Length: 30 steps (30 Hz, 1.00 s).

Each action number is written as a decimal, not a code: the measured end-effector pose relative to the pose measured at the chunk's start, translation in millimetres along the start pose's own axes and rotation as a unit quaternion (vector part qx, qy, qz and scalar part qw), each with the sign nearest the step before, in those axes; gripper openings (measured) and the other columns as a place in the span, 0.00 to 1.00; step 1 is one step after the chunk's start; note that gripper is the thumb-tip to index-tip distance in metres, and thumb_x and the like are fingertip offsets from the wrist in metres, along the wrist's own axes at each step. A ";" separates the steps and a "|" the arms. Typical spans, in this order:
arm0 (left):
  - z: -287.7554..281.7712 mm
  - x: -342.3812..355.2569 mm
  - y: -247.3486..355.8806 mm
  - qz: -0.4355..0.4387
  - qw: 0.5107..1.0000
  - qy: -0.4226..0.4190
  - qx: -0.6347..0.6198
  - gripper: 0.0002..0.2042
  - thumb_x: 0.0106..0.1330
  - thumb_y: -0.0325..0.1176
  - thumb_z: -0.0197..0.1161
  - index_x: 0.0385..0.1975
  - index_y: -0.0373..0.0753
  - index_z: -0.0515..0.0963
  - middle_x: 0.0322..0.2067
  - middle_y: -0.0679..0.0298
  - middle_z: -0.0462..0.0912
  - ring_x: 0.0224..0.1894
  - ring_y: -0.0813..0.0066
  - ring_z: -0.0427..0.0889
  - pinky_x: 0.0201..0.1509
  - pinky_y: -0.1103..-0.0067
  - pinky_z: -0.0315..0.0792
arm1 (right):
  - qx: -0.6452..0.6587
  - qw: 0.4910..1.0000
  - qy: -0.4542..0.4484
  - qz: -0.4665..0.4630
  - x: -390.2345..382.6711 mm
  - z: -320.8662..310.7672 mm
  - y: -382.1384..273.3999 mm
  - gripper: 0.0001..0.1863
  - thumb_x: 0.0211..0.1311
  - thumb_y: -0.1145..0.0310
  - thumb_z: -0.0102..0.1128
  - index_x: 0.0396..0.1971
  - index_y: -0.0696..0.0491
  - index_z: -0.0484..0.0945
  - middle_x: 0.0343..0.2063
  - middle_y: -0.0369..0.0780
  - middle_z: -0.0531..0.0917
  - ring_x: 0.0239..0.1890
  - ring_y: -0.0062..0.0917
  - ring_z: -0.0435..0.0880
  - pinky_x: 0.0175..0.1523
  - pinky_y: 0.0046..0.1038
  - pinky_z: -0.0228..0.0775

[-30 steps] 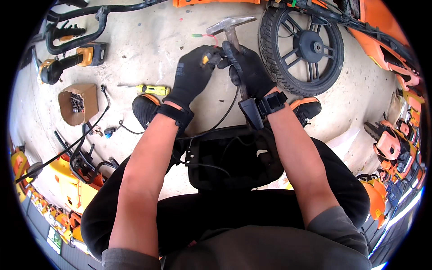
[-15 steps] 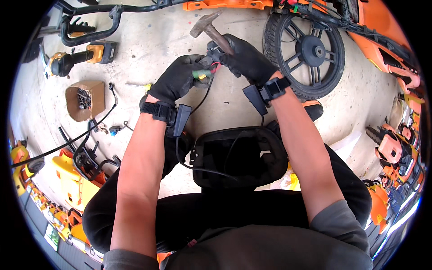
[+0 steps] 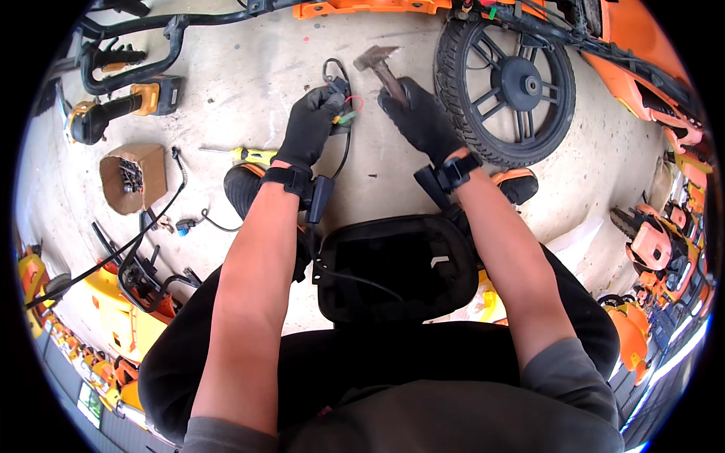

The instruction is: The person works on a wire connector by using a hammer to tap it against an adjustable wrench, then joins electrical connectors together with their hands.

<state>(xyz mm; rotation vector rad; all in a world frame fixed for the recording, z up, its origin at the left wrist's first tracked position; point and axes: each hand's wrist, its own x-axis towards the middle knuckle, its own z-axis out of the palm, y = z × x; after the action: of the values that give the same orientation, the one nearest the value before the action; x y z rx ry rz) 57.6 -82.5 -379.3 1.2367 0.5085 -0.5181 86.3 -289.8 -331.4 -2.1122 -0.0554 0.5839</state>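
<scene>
My left hand point(image 3: 306, 124), in a black glove, is closed on a dark connector point(image 3: 338, 88) with a black cable and thin red and green wires, low over or on the concrete floor. My right hand point(image 3: 419, 121), also gloved, grips the handle of a hammer point(image 3: 377, 59), its head raised to the right of the connector. The hands are apart. A yellow-handled screwdriver point(image 3: 255, 155) lies by my left shoe point(image 3: 243, 189). A loose black spoked wheel point(image 3: 532, 84) is beside my right hand. An open black bag or tray point(image 3: 394, 264) sits between my legs.
A black tubular frame point(image 3: 128, 79) and orange bodywork point(image 3: 615, 68) border the top. At left are a cordless tool point(image 3: 117, 109), a cardboard box point(image 3: 147, 177) of small metal parts and a yellow body piece point(image 3: 113, 317). Orange chainsaw-like machines point(image 3: 649, 249) line the right.
My hands, earlier close together, have separated. The hammer has shifted right and away from the connector, which my left hand now holds low with the cable looped above it.
</scene>
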 end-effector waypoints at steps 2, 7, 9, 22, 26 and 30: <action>-8.6 4.2 -7.7 -0.016 0.999 0.029 -0.025 0.10 0.73 0.35 0.54 0.46 0.37 0.77 0.32 0.68 0.80 0.27 0.82 0.76 0.32 0.83 0.73 | -0.035 0.999 0.013 -0.020 -7.7 5.6 13.9 0.15 0.64 0.59 0.59 0.40 0.55 0.74 0.23 0.47 0.81 0.26 0.44 0.81 0.33 0.41 0.71; -32.5 9.5 -24.1 -0.028 0.999 0.020 0.028 0.10 0.73 0.35 0.54 0.39 0.36 0.79 0.27 0.69 0.81 0.24 0.83 0.75 0.31 0.84 0.70 | -0.073 0.996 -0.016 -0.040 -5.6 20.0 12.5 0.16 0.65 0.58 0.56 0.41 0.56 0.71 0.25 0.51 0.81 0.29 0.49 0.81 0.34 0.45 0.69; -27.7 15.1 -22.7 0.016 0.997 0.042 0.069 0.09 0.71 0.35 0.57 0.37 0.36 0.80 0.26 0.68 0.81 0.24 0.82 0.75 0.30 0.83 0.70 | -0.069 0.997 -0.027 -0.035 -4.2 24.2 7.8 0.16 0.66 0.58 0.56 0.41 0.57 0.71 0.25 0.52 0.81 0.29 0.49 0.81 0.34 0.45 0.69; -10.5 17.5 -19.8 0.209 0.887 0.135 0.388 0.10 0.62 0.38 0.65 0.31 0.37 0.80 0.22 0.56 0.80 0.23 0.63 0.77 0.32 0.72 0.72 | -0.111 0.993 0.011 0.025 -33.0 55.0 24.6 0.14 0.68 0.62 0.52 0.39 0.58 0.66 0.24 0.55 0.79 0.29 0.53 0.80 0.33 0.48 0.69; -17.7 17.3 -8.1 0.182 0.883 0.036 0.431 0.11 0.60 0.40 0.67 0.29 0.37 0.80 0.22 0.55 0.80 0.24 0.62 0.78 0.32 0.72 0.72 | -0.114 0.993 0.008 0.011 -30.6 52.5 33.1 0.15 0.69 0.60 0.52 0.40 0.59 0.66 0.22 0.55 0.79 0.28 0.53 0.79 0.32 0.49 0.68; -19.3 24.1 -12.2 0.191 0.858 0.045 0.474 0.12 0.58 0.40 0.67 0.24 0.37 0.78 0.23 0.50 0.79 0.28 0.51 0.78 0.33 0.66 0.71 | -0.113 0.993 -0.013 0.023 -32.6 44.9 23.5 0.14 0.68 0.61 0.52 0.39 0.58 0.66 0.23 0.54 0.80 0.28 0.53 0.80 0.33 0.49 0.68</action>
<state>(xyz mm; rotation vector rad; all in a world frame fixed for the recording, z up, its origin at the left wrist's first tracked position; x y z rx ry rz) 67.2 -69.1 -408.2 2.2609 0.0331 -0.3629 34.1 -277.1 -358.6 -2.3313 -0.0906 0.6590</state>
